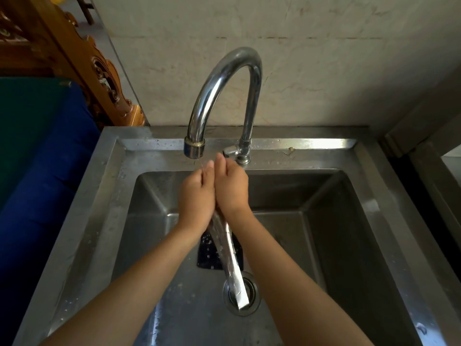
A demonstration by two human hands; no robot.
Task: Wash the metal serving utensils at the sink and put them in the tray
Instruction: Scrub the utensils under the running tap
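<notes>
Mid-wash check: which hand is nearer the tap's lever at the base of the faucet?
Right. The right hand has its fingertips just below-left of the tap lever, almost touching; the left hand sits farther left and lower. Both are against the metal utensil.

— What carries things here?
— A wet steel surface [109, 171], its basin [336, 233] filling mid-frame.
— What sits on it?
— A curved tap [224, 78] at the upper-centre ledge; a round drain [253, 288] and dark patch [207, 253] on the basin floor, lower centre.
</notes>
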